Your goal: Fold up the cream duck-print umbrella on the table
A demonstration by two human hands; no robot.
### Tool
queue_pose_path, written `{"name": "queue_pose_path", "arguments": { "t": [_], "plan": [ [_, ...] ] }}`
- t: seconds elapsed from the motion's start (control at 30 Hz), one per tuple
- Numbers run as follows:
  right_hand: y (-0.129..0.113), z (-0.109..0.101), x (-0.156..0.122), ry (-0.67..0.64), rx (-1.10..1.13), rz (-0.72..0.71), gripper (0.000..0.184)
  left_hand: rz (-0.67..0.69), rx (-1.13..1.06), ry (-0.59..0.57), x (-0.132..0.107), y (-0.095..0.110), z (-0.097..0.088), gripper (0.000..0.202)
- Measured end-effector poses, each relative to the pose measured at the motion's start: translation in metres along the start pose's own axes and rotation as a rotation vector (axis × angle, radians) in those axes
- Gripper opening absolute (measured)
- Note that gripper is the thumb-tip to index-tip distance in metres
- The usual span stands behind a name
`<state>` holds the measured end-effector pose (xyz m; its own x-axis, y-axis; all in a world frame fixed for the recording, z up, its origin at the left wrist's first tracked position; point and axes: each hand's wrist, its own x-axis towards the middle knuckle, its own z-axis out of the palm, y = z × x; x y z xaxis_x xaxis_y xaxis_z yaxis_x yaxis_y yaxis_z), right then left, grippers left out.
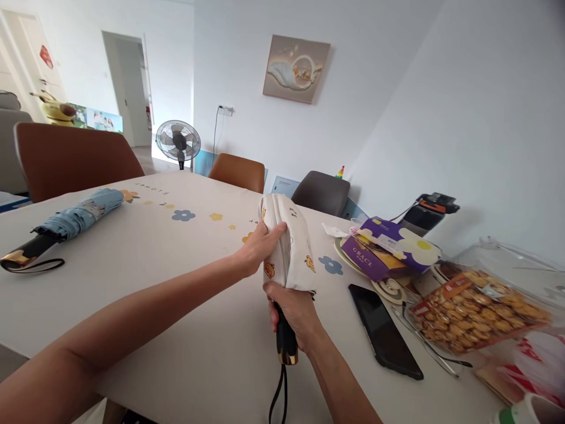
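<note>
A folded white umbrella [298, 253] with small yellow-orange cartoon figures is held over the table, its canopy pointing away from me. My left hand [261, 247] is closed around the canopy's left side, the thumb lying on top of the fabric. My right hand [293, 309] grips lower down, where the canopy meets the black handle. The handle has a gold end cap, and a black wrist strap hangs from it. At the far left lies a second umbrella [83, 215], light blue and folded, with a black and gold handle. No hand touches that one.
A white tablecloth [185, 282] with printed flowers covers the table. On the right lie a black phone [384, 330], glasses [428, 341], a purple tissue pack [388, 247], a bag of cookies [481, 309] and a dark bottle [426, 213]. Chairs [238, 171] and a fan [178, 141] stand beyond.
</note>
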<state>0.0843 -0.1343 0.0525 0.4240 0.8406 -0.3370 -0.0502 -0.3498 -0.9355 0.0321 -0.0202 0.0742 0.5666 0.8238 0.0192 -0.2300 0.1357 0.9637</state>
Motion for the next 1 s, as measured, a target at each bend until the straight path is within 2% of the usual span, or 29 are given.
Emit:
{"name": "queue_pose_path", "arguments": {
  "t": [0.1, 0.17, 0.27, 0.37, 0.43, 0.63, 0.8, 1.0],
  "plan": [
    [0.002, -0.001, -0.003, -0.127, 0.082, -0.019, 0.021, -0.097, -0.173, -0.067, 0.006, 0.007, -0.007, 0.044],
    [0.004, -0.002, -0.003, -0.234, 0.11, -0.016, 0.021, -0.126, -0.258, -0.057, 0.009, 0.012, -0.012, 0.045],
    [0.008, -0.002, -0.003, -0.389, 0.131, -0.001, 0.021, -0.122, -0.358, 0.025, 0.015, 0.019, -0.021, 0.045],
    [0.012, 0.0, -0.002, -0.487, 0.158, 0.033, 0.022, -0.096, -0.385, 0.127, 0.023, 0.021, -0.031, 0.041],
    [0.014, 0.002, -0.002, -0.532, 0.199, 0.05, 0.022, -0.092, -0.381, 0.152, 0.026, 0.021, -0.036, 0.039],
    [0.018, 0.005, -0.001, -0.603, 0.411, 0.053, 0.034, -0.108, -0.416, 0.047, 0.024, 0.023, -0.039, 0.04],
    [0.019, 0.001, 0.0, -0.66, 0.451, 0.015, 0.023, -0.091, -0.43, 0.009, 0.022, 0.023, -0.038, 0.044],
    [0.011, 0.004, -0.005, -0.557, 0.478, -0.008, 0.023, -0.108, -0.443, 0.007, 0.027, 0.014, -0.042, 0.042]
  ]
}}
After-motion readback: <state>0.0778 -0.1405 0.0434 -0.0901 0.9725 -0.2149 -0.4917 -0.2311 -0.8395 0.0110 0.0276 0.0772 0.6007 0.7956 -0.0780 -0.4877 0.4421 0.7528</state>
